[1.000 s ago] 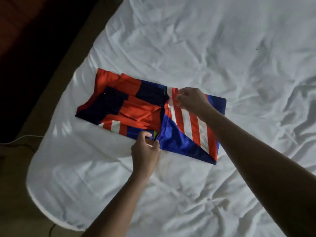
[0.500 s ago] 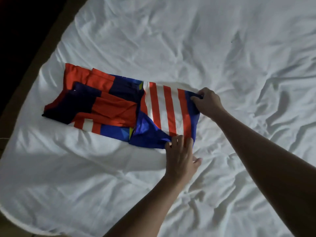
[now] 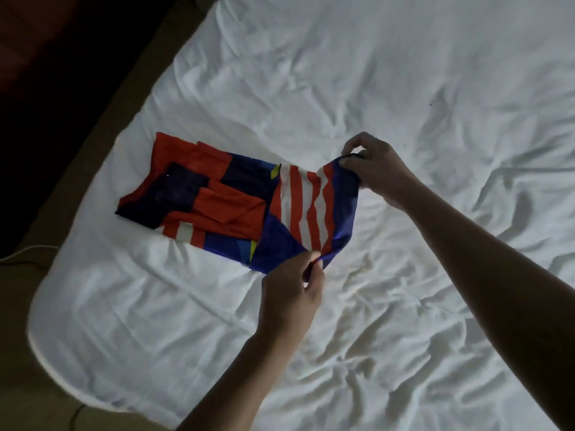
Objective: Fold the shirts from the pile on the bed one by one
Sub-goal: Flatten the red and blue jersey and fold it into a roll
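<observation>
The left hand (image 3: 291,295) is pinching the shirt's (image 3: 217,197) near striped corner; the right hand (image 3: 378,169) is pinching its far corner; the smooth fabric is sagging above the creased sheet (image 3: 404,73).

Left grip (image 3: 289,293) at frame centre and right grip (image 3: 379,171), up and right of it, each pinch the shirt (image 3: 224,209), forearms extended.

— Where's my camera?
— One view, head-worn, wide-angle. I'm looking forward and steeply down onto the bed (image 3: 404,73).
— How close?
— Near. Both forearms come in from the bottom edge; left hand (image 3: 289,293) low centre, right hand (image 3: 379,169) right of centre, shirt (image 3: 217,200) just left of centre.
— Framing?
— Tilted: the bed's edge runs diagonally across the left, floor (image 3: 21,368) in the lower-left corner. Bed fills the rest, up to the top and right borders.
</observation>
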A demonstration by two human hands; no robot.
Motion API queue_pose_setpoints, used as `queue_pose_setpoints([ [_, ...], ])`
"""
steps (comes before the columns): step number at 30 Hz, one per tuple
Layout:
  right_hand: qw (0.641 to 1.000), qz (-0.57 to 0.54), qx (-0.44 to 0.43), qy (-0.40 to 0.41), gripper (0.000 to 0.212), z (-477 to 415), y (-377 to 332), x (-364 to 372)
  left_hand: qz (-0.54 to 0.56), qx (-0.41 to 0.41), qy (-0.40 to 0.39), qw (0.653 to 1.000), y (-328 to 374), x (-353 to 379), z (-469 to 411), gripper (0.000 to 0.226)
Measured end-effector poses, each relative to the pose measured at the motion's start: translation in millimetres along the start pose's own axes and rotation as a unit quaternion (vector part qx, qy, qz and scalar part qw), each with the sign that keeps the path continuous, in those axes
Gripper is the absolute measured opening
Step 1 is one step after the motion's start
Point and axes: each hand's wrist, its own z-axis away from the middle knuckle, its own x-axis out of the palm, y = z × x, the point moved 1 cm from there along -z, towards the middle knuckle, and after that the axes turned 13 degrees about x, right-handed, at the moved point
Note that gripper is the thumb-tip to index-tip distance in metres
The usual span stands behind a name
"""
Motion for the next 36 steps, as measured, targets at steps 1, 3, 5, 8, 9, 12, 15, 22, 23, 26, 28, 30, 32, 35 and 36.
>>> queue_pose_setpoints([
  [1, 1.0, -0.009, -0.008, -0.022, 0.009, 2.6, -15.1, 6.7, 0.021, -0.032, 0.019, 0.999, 0.5, -15.9, -2.8, 0.013],
  [3, 0.998, -0.019, -0.022, -0.053, 0.008, 3.4, -42.6, 24.3, 0.035, -0.07, 0.063, 0.995, -4.2, -49.6, -8.1, 0.015],
  [5, 0.997, -0.028, -0.029, -0.069, 0.008, -1.1, -69.1, 48.7, 0.034, -0.078, 0.105, 0.991, -15.2, -86.1, -14.2, 0.014],
  [8, 0.996, -0.045, -0.019, -0.077, 0.006, -16.9, -105.2, 93.9, 0.021, -0.064, 0.177, 0.982, -47.3, -136.0, -24.1, 0.011],
  [9, 0.995, -0.047, -0.016, -0.081, 0.005, -24.0, -116.1, 112.0, 0.028, -0.073, 0.198, 0.977, -63.1, -150.5, -26.9, 0.011],
  [12, 0.993, -0.05, 0.004, -0.104, 0.005, -44.0, -145.2, 169.2, 0.083, -0.147, 0.237, 0.957, -121.5, -187.1, -35.2, 0.015],
  [15, 0.992, -0.041, 0.023, -0.116, 0.018, -66.2, -165.1, 229.6, 0.077, -0.191, 0.245, 0.947, -180.0, -215.5, -47.4, 0.021],
  [22, 0.977, 0.21, -0.03, -0.012, 0.046, -105.6, -161.6, 307.9, 0.075, -0.315, 0.192, 0.926, -253.4, -236.2, -63.7, 0.054],
  [23, 0.966, 0.253, -0.052, 0.005, 0.057, -108.3, -160.8, 308.9, 0.102, -0.332, 0.18, 0.92, -257.1, -235.2, -65.7, 0.057],
  [26, 0.942, 0.33, -0.049, -0.049, 0.066, -113.7, -160.7, 310.4, 0.137, -0.346, 0.132, 0.919, -264.7, -233.1, -73.9, 0.042],
  [28, 0.931, 0.351, -0.04, -0.094, 0.045, -114.1, -161.4, 312.3, 0.14, -0.338, 0.093, 0.926, -264.3, -235.4, -81.1, 0.025],
  [30, 0.93, 0.342, -0.041, -0.13, 0.034, -113.4, -161.9, 311.7, 0.152, -0.331, 0.077, 0.928, -264.4, -238.3, -85.1, 0.027],
  [32, 0.928, 0.345, -0.048, -0.134, 0.028, -111.9, -163.1, 305.4, 0.187, -0.322, 0.097, 0.923, -260.8, -241.5, -85.8, 0.03],
  [35, 0.94, 0.317, -0.069, -0.108, 0.025, -103.9, -169.5, 282.3, 0.231, -0.29, 0.137, 0.919, -242.9, -247.8, -88.0, 0.024],
  [36, 0.947, 0.294, -0.087, -0.096, 0.025, -97.5, -173.3, 270.4, 0.236, -0.268, 0.146, 0.922, -233.5, -250.8, -92.1, 0.021],
])
